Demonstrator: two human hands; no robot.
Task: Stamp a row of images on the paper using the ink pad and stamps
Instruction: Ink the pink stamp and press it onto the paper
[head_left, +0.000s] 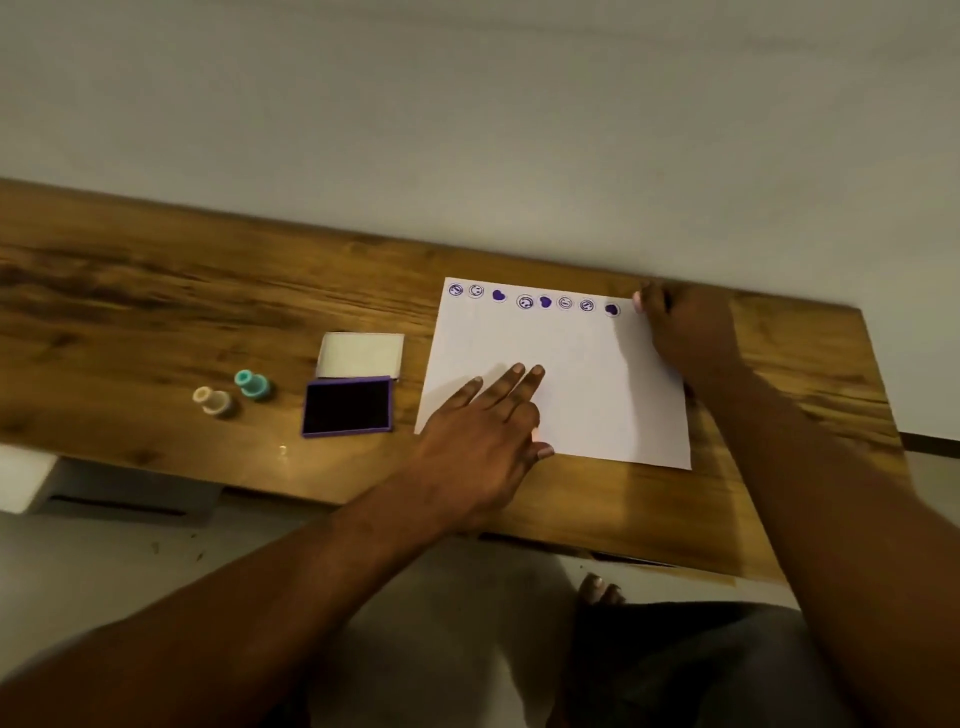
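A white paper (582, 384) lies on the wooden table (156, 312). Along its far edge runs a row of purple stamped images (535, 301), faces and hearts. My left hand (483, 431) lies flat on the paper's near left part, fingers apart. My right hand (685, 327) is curled at the paper's far right corner, beside the last heart print. It closes on a small stamp, of which only a pale pink tip (638, 301) shows. The purple ink pad (347, 406) sits open left of the paper, its white lid (361, 353) behind it.
A teal stamp (253, 384) and a cream stamp (213, 400) stand on the table left of the ink pad. A pale wall rises right behind the table. The table's near edge runs just below my left wrist. A white box (26, 478) sits under the table at the left.
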